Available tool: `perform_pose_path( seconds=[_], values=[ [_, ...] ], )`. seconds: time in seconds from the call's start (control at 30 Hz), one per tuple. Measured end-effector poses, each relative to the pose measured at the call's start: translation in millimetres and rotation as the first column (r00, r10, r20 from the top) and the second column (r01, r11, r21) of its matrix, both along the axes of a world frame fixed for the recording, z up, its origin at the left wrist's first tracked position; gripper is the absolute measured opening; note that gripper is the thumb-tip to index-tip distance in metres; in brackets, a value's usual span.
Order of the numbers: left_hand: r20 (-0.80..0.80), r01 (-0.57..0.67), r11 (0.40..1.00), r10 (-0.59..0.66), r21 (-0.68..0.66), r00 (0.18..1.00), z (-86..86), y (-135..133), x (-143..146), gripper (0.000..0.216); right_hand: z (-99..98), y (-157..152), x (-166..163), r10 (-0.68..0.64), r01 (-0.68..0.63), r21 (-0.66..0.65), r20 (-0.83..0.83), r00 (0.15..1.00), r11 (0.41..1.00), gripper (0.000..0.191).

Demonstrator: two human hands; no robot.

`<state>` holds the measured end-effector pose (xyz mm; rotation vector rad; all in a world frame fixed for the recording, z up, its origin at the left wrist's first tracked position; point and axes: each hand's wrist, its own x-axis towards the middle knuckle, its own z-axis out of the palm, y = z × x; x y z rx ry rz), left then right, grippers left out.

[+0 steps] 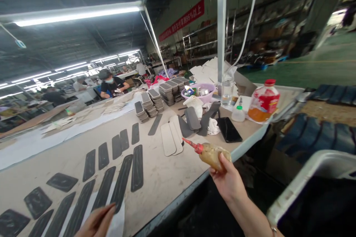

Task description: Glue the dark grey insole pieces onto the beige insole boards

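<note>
My right hand is wrapped round a yellowish squeeze glue bottle with a red cap and a long red nozzle. It holds the bottle tilted above the table's front edge, the nozzle pointing left. At the bottom, my left hand is partly cut off, thumb and fingers pressed together beside the lower end of a long dark strip. Whether anything is pinched there cannot be made out. Several dark strips and shorter dark pieces, many with glossy smears, lie in rows, partly over white paper.
Stacks of dark-topped pieces stand behind, near a purple basket. Pale panels, a black phone, a glass of water, a green-capped bottle and a red-capped jug are at right. A co-worker sits beyond.
</note>
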<state>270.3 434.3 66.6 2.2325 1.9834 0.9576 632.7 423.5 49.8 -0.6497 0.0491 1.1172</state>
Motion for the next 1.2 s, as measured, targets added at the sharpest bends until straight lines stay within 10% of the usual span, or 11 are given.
perform_pose_path(
  seconds=[0.13, 0.27, 0.47, 0.83, 1.03, 1.2],
  values=[
    [0.258, 0.387, 0.903, -0.336, -0.184, 0.906, -22.8, 81.0, 130.0, 0.023, 3.5, -2.7, 8.7, -0.022, 0.021, -0.014, -0.112, 0.993, 1.000, 0.029],
    [0.288, 0.490, 0.851, -0.429, -0.188, 0.856, -39.8, 130.0, 265.5, 0.018, 5.3, -3.3, 15.0, -0.015, 0.007, -0.034, -0.223, 0.975, 0.999, 0.030],
    [-0.037, 0.451, 0.873, -0.464, -0.186, 0.885, -46.7, 161.2, 351.0, 0.036, 3.5, -4.0, 13.9, 0.016, -0.015, 0.005, -0.254, 0.967, 1.000, 0.029],
    [-0.233, 0.397, 0.906, -0.421, -0.145, 0.876, -49.7, 182.2, 353.3, 0.023, 0.3, -2.1, 15.6, 0.060, -0.067, -0.018, -0.245, 0.968, 0.998, 0.035],
    [-0.144, 0.407, 0.913, -0.398, 0.040, 0.906, -23.9, 168.0, 277.4, 0.012, 2.9, -4.1, 16.0, 0.086, -0.084, 0.023, -0.162, 0.983, 0.996, 0.031],
    [-0.066, 0.406, 0.911, -0.411, -0.072, 0.909, -30.6, 136.4, 228.4, 0.010, 6.9, -4.7, 8.1, 0.091, -0.087, 0.044, -0.092, 0.992, 0.995, 0.029]
  ],
)
